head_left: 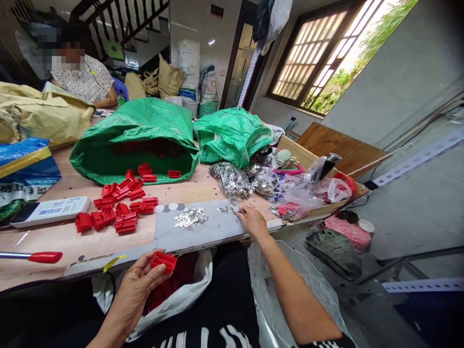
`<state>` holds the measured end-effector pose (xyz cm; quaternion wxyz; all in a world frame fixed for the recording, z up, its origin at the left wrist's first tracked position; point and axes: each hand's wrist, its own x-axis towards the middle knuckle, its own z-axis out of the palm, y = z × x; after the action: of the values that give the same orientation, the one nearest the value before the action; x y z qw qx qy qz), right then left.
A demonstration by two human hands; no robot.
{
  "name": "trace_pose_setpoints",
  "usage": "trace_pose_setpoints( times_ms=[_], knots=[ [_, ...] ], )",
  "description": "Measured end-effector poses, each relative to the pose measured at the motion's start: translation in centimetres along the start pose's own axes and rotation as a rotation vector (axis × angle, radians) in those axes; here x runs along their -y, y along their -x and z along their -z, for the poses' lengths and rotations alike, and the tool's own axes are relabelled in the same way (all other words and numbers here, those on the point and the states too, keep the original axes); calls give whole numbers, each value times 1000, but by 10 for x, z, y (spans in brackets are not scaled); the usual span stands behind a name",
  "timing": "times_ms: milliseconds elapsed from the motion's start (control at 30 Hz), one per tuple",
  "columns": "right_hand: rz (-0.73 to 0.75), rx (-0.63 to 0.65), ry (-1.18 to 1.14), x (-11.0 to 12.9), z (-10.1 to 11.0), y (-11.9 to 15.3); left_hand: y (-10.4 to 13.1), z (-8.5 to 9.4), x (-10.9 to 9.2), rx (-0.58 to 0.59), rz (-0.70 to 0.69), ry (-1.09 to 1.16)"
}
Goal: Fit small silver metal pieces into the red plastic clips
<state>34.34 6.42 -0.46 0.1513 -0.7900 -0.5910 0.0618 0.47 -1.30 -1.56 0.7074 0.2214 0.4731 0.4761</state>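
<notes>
At eight o'clock from the right hand (255, 224), whose grasp I cannot tell, the left hand (139, 280) is pinching a boxy red plastic part (164, 259), lengthwise roughly nine-to-three.

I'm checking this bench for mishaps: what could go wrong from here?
The left hand holds a red plastic part above an open white sack; if it slips, it could drop among the red contents. The right hand is beside a small cluster of tiny silvery metal pieces near the front edge of the pale wooden table; a nudge might scatter some.
</notes>
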Motion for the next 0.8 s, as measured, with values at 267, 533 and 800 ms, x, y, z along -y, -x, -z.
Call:
trace_pose_setpoints(
  times_ms=[267, 533, 800],
  knots=[
    [4, 7, -83, -5, -2, 5, -1, 3, 3, 14, -18, -5],
    [70, -57, -323, -4, 1, 10, -7, 10, 9, 39, -129, -138],
    [373, 212, -717, 79, -3, 69, -5, 1, 13, 30, -539, -481]
  ],
)
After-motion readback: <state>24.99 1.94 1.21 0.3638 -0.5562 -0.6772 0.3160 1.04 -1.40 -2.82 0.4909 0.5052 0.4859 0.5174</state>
